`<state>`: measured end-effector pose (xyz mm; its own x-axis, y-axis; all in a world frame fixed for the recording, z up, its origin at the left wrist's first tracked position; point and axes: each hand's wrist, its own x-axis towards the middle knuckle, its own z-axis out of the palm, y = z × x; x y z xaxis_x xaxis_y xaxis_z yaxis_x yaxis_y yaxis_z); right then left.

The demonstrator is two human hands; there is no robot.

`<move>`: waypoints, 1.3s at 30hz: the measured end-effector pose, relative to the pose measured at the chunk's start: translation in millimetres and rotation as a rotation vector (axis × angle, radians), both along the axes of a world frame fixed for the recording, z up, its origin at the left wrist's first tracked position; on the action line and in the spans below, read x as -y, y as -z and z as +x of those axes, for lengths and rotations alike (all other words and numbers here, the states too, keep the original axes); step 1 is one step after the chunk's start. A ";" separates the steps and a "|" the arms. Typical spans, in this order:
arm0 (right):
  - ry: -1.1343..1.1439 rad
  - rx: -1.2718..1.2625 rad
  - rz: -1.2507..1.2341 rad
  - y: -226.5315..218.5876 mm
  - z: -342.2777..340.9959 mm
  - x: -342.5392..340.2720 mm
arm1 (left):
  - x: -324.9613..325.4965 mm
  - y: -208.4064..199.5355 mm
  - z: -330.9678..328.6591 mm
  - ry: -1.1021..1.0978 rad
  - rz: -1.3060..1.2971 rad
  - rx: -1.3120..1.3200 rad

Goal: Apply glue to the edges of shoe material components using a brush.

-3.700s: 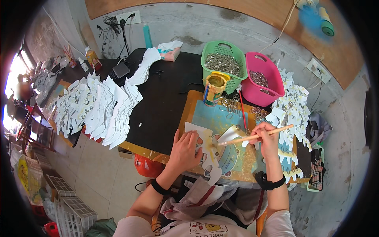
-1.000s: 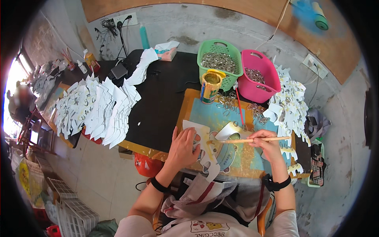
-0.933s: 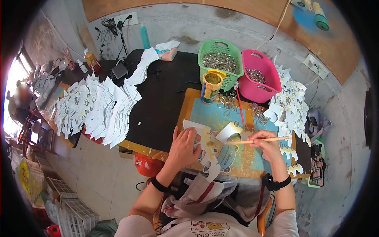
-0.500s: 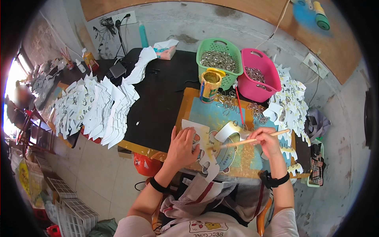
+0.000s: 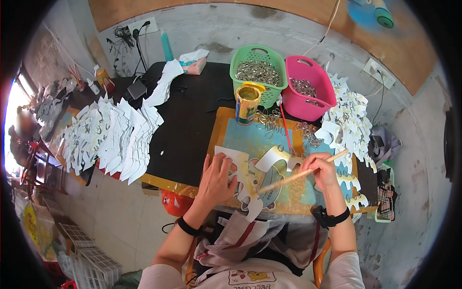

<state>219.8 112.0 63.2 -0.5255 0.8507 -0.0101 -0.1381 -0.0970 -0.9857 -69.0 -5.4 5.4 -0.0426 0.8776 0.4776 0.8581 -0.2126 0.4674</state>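
Since before, we are tilting the brush [image 5: 301,173] down; right hand [image 5: 321,169] gripping it, left hand [image 5: 217,178] lying open, pressing the white cutout [image 5: 239,166].

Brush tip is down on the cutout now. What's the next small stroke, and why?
Probably draw the brush across the white cutout: the right hand has its tip on the piece, and the left hand lies flat on it, pinning it to the board.

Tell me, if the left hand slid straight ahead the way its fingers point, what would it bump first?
Probably the yellow glue-filled tin can; the left hand already presses the white card cutout. Depth is unclear.
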 end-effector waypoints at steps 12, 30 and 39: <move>0.038 0.000 -0.032 5.1 12.4 7.1 | 66.7 -16.2 35.7 0.351 0.000 -0.065; 0.016 0.010 -0.065 11.7 19.2 6.6 | 80.6 10.1 42.8 0.288 0.064 -0.150; -0.002 -0.003 -0.071 13.0 20.7 12.0 | 82.5 12.9 43.2 0.272 0.084 -0.253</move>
<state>240.5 100.0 50.2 -0.5276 0.8467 -0.0688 -0.1407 -0.1669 -0.9759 -25.7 -87.9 -7.5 0.3149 0.7981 0.5137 0.8512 -0.4769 0.2192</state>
